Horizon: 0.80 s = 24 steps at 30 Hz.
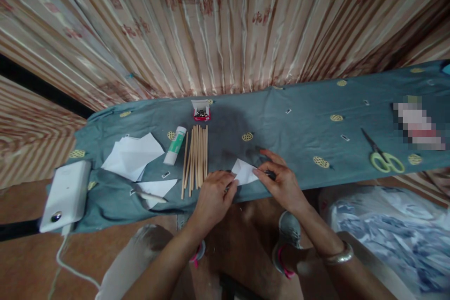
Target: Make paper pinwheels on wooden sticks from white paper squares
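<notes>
A small white piece of paper (245, 173), with a crease showing, is stretched between my two hands near the front edge of the cloth-covered table. My left hand (217, 194) pinches its left end, fingers closed. On the other side, my right hand (281, 183) grips the right end between thumb and fingertips. A small dark object (270, 174) shows among the right fingers; I cannot make out what it is. Just left of my left hand lie several thin wooden sticks (198, 157), side by side.
Left of the sticks are a green and white glue stick (175, 145), loose white paper sheets (131, 154), and a white power bank (66, 194) with a cable. A small open box (201, 111) of metal bits stands behind. Green-handled scissors (385, 159) lie right, near a blurred object (418, 124).
</notes>
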### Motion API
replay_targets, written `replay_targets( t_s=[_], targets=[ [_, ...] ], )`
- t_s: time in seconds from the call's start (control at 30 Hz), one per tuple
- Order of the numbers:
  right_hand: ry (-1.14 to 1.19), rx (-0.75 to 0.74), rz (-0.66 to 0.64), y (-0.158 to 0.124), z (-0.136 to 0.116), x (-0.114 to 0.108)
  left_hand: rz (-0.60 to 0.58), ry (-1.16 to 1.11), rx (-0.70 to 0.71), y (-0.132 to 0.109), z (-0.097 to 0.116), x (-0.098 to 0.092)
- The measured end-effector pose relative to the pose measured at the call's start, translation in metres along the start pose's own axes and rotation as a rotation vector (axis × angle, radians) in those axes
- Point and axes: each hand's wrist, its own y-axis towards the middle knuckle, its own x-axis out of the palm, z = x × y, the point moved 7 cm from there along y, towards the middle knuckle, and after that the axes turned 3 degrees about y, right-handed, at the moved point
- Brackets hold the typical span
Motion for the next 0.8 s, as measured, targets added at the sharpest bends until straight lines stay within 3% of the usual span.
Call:
replay_targets(
  t_s=[0.13, 0.27, 0.37, 0.57, 0.8],
  targets=[
    [0.002, -0.010, -0.020, 0.001, -0.002, 0.001, 0.039, -0.116, 0.002, 0.000, 0.000, -0.002],
    [0.045, -0.061, -0.163, -0.001, -0.011, 0.003, 0.006, -0.224, 0.092, 0.000, 0.008, -0.001],
    [0.031, -0.091, -0.238, -0.007, -0.015, 0.002, 0.011, -0.174, 0.174, 0.000, 0.013, -0.003],
    [-0.065, -0.159, -0.114, -0.012, -0.022, -0.011, 0.139, 0.075, 0.381, -0.001, 0.026, -0.007],
    [-0.231, -0.212, -0.204, -0.021, -0.024, -0.008, -0.018, 0.094, 0.376, 0.000, 0.024, 0.009]
  ],
)
